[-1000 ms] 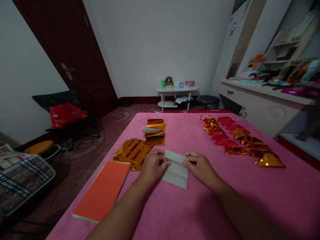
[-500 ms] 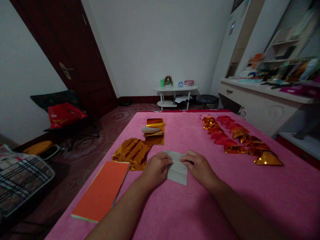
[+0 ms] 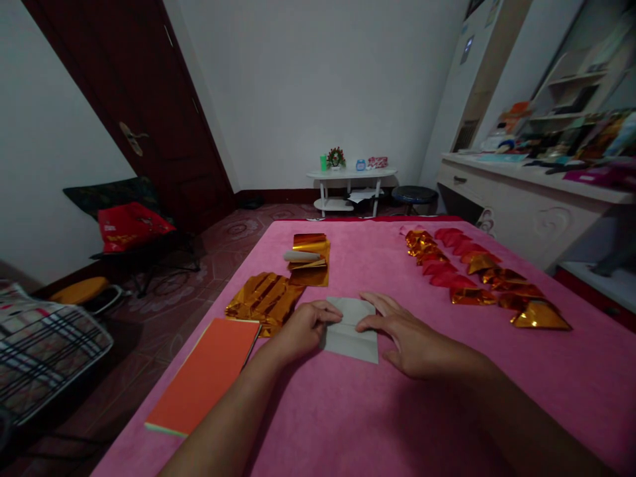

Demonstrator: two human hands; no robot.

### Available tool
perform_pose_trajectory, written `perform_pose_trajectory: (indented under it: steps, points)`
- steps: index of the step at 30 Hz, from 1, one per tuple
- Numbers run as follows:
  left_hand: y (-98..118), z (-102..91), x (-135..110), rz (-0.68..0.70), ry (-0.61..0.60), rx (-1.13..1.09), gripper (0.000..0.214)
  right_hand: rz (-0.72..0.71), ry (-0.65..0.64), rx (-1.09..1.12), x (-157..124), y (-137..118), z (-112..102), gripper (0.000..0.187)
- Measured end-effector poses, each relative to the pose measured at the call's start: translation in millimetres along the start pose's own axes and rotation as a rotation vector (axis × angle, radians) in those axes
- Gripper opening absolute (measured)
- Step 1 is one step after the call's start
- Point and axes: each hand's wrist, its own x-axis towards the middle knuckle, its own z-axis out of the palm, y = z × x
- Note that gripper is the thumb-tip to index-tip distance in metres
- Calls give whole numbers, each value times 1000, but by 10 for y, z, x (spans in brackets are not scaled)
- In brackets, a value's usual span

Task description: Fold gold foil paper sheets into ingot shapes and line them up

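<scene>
A creased grey-white sheet of paper (image 3: 352, 341) lies on the pink cloth in front of me, with fold lines across it. At its left edge, my left hand (image 3: 304, 329) is closed, its thumb and curled fingers gripping the paper. My right hand (image 3: 410, 336) is open, fingers apart, with fingertips resting on the paper's right side. To the left of the sheet is a crinkled stack of gold foil paper (image 3: 263, 298), and below that lies an orange pad of paper (image 3: 206, 377).
Farther back are more folded gold foil sheets (image 3: 315, 275) with a grey roll on them. Several folded gold and red foil pieces (image 3: 539, 315) line the right side of the pink-covered table (image 3: 368, 258). A white cabinet (image 3: 527, 199) stands beyond the right edge.
My right hand has loosened from a pinch and spread its fingers, shifting slightly right. The paper now lies flatter. My left hand stays at the left edge.
</scene>
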Motion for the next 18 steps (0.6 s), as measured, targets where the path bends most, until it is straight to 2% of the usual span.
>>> perform_pose_trajectory:
  steps: [8, 12, 15, 18]
  points:
    - [-102, 27, -1, -44, 44, -81, 58, -27, 9, 65, 17, -43, 3, 47]
    - [-105, 7, 0, -46, 45, -80, 55, -49, -18, 98, 13, -38, 12, 53]
    - [-114, -17, -6, -41, 15, -43, 54, -2, -65, 107, 12, -52, -2, 53]
    - [-125, -43, -22, -49, -32, -31, 59, 47, -113, 91, 14, -84, -7, 65]
